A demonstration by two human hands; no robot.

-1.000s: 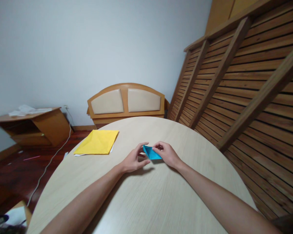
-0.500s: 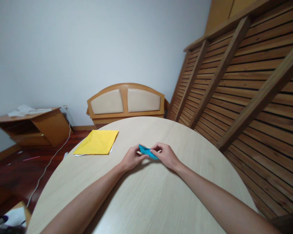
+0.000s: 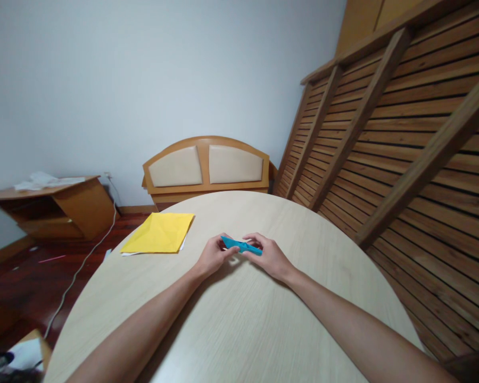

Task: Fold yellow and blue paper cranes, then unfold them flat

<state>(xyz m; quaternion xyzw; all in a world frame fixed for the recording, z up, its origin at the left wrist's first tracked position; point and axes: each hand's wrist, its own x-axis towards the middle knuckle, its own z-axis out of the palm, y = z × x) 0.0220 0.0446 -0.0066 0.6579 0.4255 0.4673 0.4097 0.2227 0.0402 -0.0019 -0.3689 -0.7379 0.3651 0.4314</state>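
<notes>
A small piece of folded blue paper (image 3: 242,246) is held just above the round table (image 3: 239,319), long and narrow with a pointed left end. My left hand (image 3: 214,255) pinches its left part, thumb in front and fingers behind. At the other end my right hand (image 3: 272,257) grips the paper between thumb and fingers. The fingers behind the paper are partly hidden. To the left on the table lies a yellow sheet (image 3: 159,234) over white paper, apart from both hands.
Beyond the table stands a headboard (image 3: 205,141) with two cream panels. Wooden slatted frames (image 3: 383,133) lean along the right side. A low cabinet (image 3: 83,207) with crumpled white material is at the left, and a pale cable (image 3: 82,266) runs over the floor.
The blue paper has turned and now looks narrower, its opening less visible. My right thumb has moved from its top to its near side. The yellow sheet has stayed put.
</notes>
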